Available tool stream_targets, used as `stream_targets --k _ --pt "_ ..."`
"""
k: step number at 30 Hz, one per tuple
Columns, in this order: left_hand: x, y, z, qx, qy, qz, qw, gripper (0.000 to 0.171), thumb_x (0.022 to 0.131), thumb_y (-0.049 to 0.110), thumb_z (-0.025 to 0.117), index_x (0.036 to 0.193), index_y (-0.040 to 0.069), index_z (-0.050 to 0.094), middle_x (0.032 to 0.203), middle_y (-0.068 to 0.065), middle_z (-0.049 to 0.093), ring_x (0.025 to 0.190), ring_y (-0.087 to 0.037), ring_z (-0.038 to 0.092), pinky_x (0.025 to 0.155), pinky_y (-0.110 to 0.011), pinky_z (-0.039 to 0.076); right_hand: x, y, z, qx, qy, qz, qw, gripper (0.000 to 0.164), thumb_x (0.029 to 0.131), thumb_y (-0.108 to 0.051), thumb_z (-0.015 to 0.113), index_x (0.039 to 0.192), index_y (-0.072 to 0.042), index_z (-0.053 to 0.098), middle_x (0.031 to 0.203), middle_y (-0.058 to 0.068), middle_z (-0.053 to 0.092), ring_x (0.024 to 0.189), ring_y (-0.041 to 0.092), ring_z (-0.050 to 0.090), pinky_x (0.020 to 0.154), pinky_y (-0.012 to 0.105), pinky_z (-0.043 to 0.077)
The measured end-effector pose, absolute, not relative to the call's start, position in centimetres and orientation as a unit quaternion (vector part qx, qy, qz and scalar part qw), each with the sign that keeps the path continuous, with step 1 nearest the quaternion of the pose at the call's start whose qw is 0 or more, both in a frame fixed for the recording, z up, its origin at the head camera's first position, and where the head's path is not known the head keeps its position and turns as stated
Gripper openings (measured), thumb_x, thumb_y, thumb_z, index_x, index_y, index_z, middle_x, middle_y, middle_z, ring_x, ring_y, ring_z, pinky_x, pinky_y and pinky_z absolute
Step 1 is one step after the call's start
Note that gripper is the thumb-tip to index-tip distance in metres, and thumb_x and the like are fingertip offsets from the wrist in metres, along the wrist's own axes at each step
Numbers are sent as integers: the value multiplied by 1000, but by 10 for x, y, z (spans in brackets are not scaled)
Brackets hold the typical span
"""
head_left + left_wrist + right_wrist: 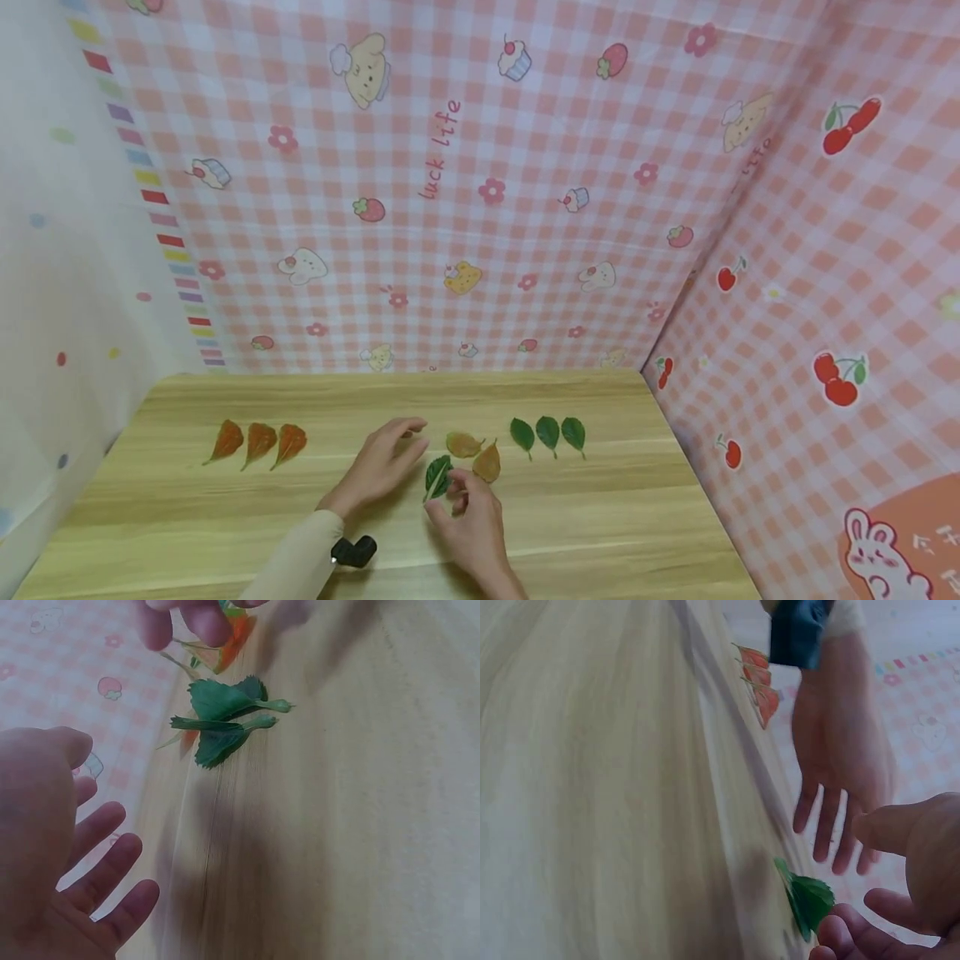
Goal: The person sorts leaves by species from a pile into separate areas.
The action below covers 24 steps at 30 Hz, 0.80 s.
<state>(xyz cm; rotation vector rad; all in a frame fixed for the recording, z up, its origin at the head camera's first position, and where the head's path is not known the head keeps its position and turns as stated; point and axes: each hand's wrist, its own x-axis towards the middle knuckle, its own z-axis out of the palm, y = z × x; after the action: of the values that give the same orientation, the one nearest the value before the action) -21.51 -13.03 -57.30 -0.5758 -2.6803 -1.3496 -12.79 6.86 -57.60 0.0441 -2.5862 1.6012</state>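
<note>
Two serrated green leaves (436, 475) (217, 700) lie close together at mid-table, their pale stems toward the person. My right hand (474, 521) is just to their right, thumb and fingers apart, fingertips right at the leaf edge in the head view. In the left wrist view its fingertips (206, 624) appear above and beyond these leaves. My left hand (384, 462) hovers to the left of them, fingers extended and holding nothing. Behind the right hand are two yellow-brown leaves, one lying sideways (465, 444) and one with its stem up (487, 463).
Three orange-red leaves (260, 442) stand in a row at the table's left. Three smooth green leaves (548, 432) form another row at the right. Pink checked cloth (480, 233) walls the back and right sides of the wooden table (615, 525). A black device (355, 552) is on the left wrist.
</note>
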Motion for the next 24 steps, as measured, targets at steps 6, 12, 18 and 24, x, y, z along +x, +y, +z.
stream_targets --k 6,12,18,24 --pt "-225 -125 -571 -179 -880 -440 15 42 117 28 65 150 4 67 148 -18 74 135 -39 71 117 -61 56 -131 57 -581 23 -861 504 69 39 90 -16 96 122 -1 79 98 7 73 77 4 57 72 19 46" --pt "-235 -121 -574 -183 -881 -436 20 40 117 27 65 147 1 70 143 -18 76 131 -39 73 115 -60 57 -136 50 -586 35 -886 446 126 27 86 -16 98 105 -3 82 86 4 68 78 5 54 73 24 46" --pt "-243 -121 -585 -220 -858 -461 47 40 116 30 64 140 -1 73 135 -19 79 123 -37 76 106 -56 62 -143 45 -587 22 -908 401 121 24 87 -23 96 95 -6 81 80 0 62 75 3 48 69 24 42" --pt "-246 -112 -578 -201 -866 -456 24 34 116 23 65 137 -2 75 133 -18 81 124 -38 77 110 -59 60 -149 41 -591 8 -922 364 131 24 84 -23 98 85 -12 77 76 -5 54 69 4 43 63 24 37"
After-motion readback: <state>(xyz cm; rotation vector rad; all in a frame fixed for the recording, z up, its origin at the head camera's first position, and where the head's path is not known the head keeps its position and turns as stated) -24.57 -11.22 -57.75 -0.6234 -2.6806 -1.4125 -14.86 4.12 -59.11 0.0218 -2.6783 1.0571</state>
